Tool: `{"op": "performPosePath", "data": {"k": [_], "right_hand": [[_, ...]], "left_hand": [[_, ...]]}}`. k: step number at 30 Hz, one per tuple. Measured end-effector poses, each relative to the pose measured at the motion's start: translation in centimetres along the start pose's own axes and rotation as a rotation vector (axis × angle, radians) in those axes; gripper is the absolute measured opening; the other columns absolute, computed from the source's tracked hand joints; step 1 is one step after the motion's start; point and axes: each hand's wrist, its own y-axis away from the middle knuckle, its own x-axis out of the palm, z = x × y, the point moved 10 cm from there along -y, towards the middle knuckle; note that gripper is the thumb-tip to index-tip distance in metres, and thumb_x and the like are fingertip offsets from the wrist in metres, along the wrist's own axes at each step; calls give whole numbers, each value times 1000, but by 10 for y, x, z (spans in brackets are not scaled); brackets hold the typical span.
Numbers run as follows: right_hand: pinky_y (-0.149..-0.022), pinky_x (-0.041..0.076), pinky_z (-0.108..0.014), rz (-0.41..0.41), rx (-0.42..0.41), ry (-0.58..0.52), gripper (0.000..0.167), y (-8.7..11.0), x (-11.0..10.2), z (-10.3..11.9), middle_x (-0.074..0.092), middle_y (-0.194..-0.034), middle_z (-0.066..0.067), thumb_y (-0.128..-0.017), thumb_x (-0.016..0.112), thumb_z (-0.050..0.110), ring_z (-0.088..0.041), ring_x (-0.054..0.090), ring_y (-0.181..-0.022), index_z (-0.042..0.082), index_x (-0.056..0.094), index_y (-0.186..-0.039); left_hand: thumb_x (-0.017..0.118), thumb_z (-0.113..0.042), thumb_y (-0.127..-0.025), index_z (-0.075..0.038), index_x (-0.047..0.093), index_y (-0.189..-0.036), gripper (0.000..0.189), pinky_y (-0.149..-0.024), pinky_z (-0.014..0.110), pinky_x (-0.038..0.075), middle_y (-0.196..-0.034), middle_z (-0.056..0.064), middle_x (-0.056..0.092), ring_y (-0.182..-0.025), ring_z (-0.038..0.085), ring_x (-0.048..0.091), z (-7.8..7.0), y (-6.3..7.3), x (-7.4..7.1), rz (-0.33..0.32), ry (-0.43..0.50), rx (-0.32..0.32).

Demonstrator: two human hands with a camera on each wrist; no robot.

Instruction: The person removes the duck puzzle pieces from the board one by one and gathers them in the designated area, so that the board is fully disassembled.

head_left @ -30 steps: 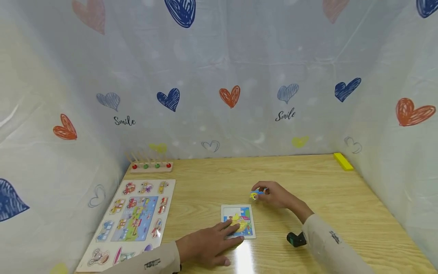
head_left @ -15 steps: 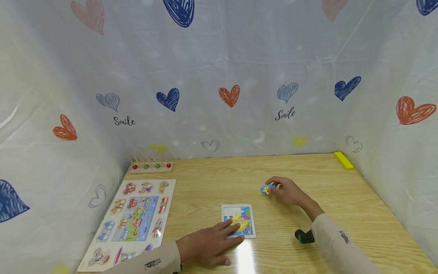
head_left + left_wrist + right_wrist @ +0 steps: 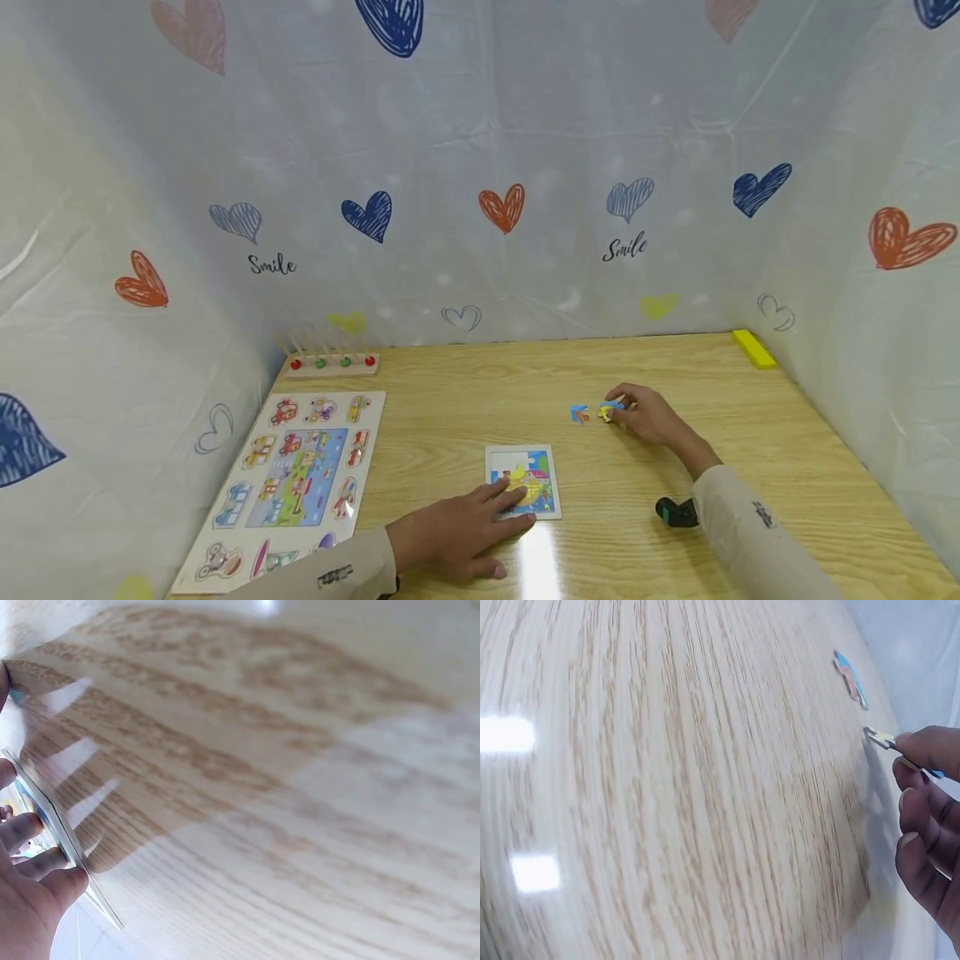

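Right hand (image 3: 647, 414): it has moved to the right since half a second ago, away from the small puzzle.
Blue-and-orange piece (image 3: 579, 414): it now shows lying on the table (image 3: 450, 392), near where this hand was; probably it was put aside there to stay within reach.
Yellow-and-blue piece (image 3: 604, 412): it is pinched at its edge between thumb and forefinger, the other fingers bent loosely and holding nothing. This edge grip perhaps leaves the picture side visible. Whether the piece touches the table, I cannot tell.
Left hand (image 3: 468, 529): its fingers are spread nearly straight over the lower left of the small puzzle (image 3: 517, 448), gripping nothing; they seem to rest there for keeping the frame steady.
Small puzzle: it lies flat in front of the person, with a white area at upper left and a yellow picture beside the fingers.
Large picture board (image 3: 300, 537): it lies at the left side, partly under the left sleeve in this view, seemingly out of the working place.
Far corners: peg stand (image 3: 330, 372) left, yellow block (image 3: 753, 349) right.
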Motion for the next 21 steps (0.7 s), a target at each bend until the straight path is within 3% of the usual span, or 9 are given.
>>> {"op": "performPosePath", "data": {"k": [8,14,21], "right_hand": [[-55,50,-29,16,27,-10,30,-1,2,-4,67,-94,-15,-97,66,10,-17,59,-62,-4,63,-123],[-68,49,-32,78,38,2,49,-2,4,-4,64,-105,-20,-90,76,14,-20,60,-80,-5,57,-131],[-75,52,-37,78,-12,84,38,-3,0,-1,67,-104,-19,-88,77,10,-27,64,-92,-4,63,-122]], "left_hand": [[30,-57,-105,-22,21,-162,67,-114,41,40,-166,13,23,-151,40,26,1,0,3,-1,11,3],[29,-57,-106,-22,21,-162,67,-115,42,39,-166,14,23,-151,41,25,0,0,1,1,4,7],[31,-56,-106,-21,22,-162,67,-115,41,39,-166,14,23,-151,41,25,0,1,-1,1,10,7]]}}
